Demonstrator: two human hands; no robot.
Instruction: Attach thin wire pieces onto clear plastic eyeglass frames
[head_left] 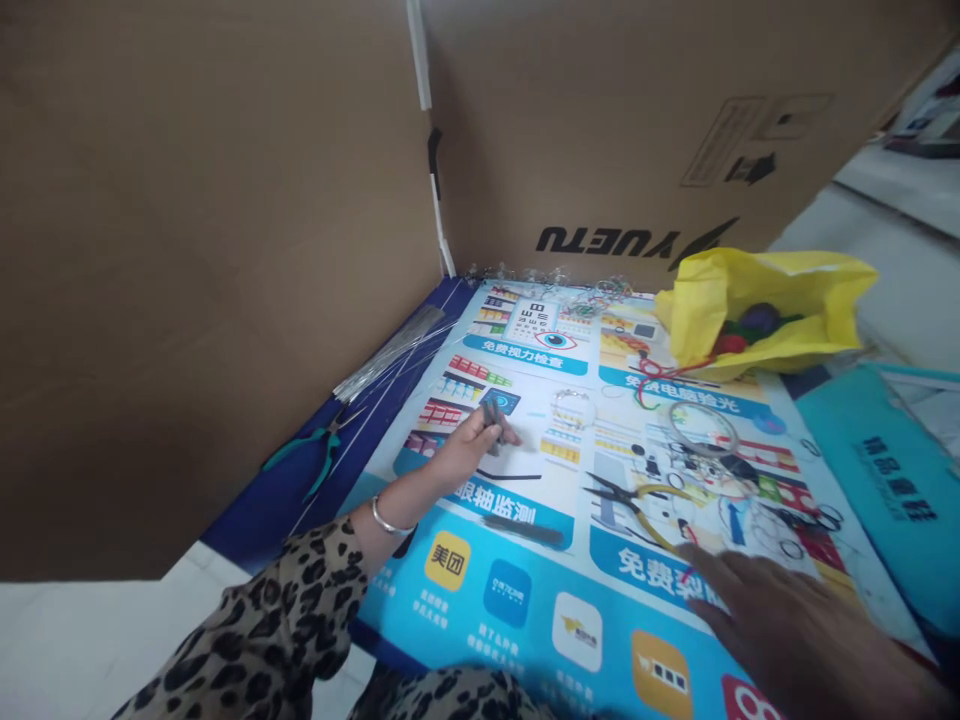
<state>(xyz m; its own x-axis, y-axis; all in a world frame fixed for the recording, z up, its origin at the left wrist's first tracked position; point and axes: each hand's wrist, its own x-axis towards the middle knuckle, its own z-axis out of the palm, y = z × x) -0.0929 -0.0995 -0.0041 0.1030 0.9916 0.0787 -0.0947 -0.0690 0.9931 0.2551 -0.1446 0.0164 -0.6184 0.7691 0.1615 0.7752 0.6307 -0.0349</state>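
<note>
The scene is viewed from the person's head, forward and downward across a flat blue-and-white printed sheet [525, 556]; the bare right hand [780, 610] is seen closest, then the bare left hand [474, 447], with tall brown cardboard panels [225, 270] faced beyond.

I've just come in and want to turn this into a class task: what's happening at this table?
A person's left hand grips a small grey piece, too blurred to identify, above a printed sheet. The right hand is by the yellow-handled pliers; whether it touches them is unclear. Teal-handled pliers and straight wires lie to the left.
</note>
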